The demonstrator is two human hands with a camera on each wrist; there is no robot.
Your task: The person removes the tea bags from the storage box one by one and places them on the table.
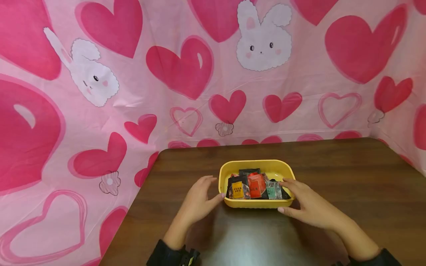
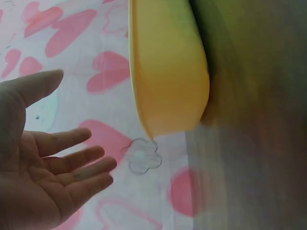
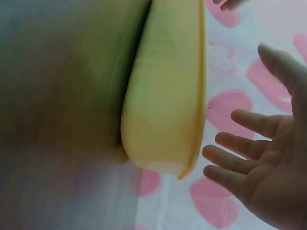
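Observation:
A yellow plastic basin [image 1: 256, 204] sits on the brown table, holding several small packets. Among them are a black packet with a yellow label [image 1: 237, 189], a red packet [image 1: 255, 186] and a clear one with a green label [image 1: 272, 191]. My left hand [image 1: 197, 202] is at the basin's left end, fingers spread and thumb near the front corner. My right hand [image 1: 311, 205] is at the right end, its fingers overlapping the rim in the head view. Both wrist views show relaxed, parted fingers beside the yellow wall, gripping nothing.
The wooden table [image 1: 349, 177] extends around the basin, with its back edge along a pink curtain [image 1: 229, 77] printed with hearts and rabbits. The curtain also runs down the table's left side. Dark sleeves [image 1: 169, 253] cover my forearms.

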